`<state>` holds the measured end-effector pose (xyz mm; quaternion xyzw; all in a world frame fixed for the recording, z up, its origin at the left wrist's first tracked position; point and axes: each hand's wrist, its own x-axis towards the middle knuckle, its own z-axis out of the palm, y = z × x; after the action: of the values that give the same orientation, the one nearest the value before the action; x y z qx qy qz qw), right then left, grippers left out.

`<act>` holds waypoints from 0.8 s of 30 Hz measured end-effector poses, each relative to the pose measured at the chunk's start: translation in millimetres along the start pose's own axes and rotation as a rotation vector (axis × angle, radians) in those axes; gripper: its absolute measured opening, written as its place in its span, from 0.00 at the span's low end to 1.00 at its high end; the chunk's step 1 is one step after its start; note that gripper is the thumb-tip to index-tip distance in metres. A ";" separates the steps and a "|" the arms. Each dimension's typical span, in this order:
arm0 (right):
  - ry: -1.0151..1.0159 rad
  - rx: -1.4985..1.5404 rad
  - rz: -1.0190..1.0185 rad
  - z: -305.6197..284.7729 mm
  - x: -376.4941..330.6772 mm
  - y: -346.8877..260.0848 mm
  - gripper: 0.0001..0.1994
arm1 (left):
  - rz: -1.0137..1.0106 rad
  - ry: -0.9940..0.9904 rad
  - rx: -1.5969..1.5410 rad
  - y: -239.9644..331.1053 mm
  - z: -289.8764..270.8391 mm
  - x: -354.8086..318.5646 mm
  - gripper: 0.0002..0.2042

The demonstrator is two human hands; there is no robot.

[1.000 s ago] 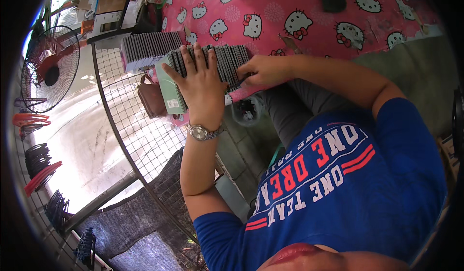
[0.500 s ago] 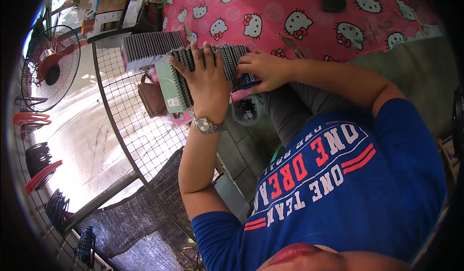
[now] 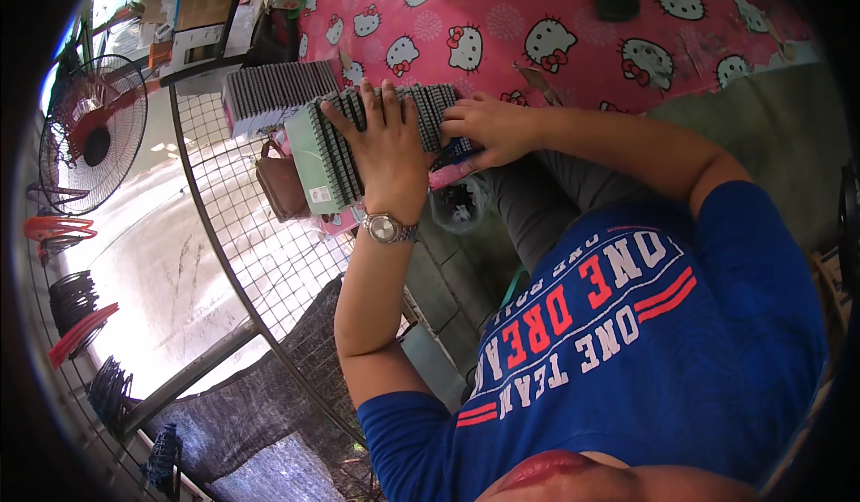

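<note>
A row of wire-bound notebooks lies on the pink cloth, dark coils upward, with a light green cover at its left end. My left hand, watch at the wrist, rests spread across the coils with its fingers apart. At the row's right end my right hand is curled around a small blue-handled tool. My fingers and the coils hide most of the tool, so its exact kind does not show.
Behind the row at left sits another stack of wire-bound notebooks. A brown bag hangs beside the wire-mesh panel. The pink patterned cloth covers the table, and a clear plastic bag hangs below its near edge. A fan stands far left.
My left hand has shifted slightly right and down over the coils. My right hand stays at the row's right end, and less of the blue handle shows now.
</note>
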<state>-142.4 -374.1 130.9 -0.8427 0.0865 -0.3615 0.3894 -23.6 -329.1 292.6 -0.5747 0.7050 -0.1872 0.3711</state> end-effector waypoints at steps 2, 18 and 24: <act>0.002 -0.040 -0.028 1.1 1.9 1.6 0.17 | 0.000 -0.006 -0.010 0.0 2.8 0.8 0.40; -0.130 0.079 0.112 2.9 -5.0 6.2 0.22 | 0.013 -0.015 0.008 6.3 17.4 6.6 0.40; -0.115 0.057 0.088 2.9 -2.0 6.2 0.22 | 0.030 0.039 0.018 3.6 24.3 7.9 0.39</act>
<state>-141.0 -375.7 124.1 -0.8460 0.0904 -0.2976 0.4331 -8.6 -331.7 271.7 -0.5569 0.7190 -0.1988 0.3652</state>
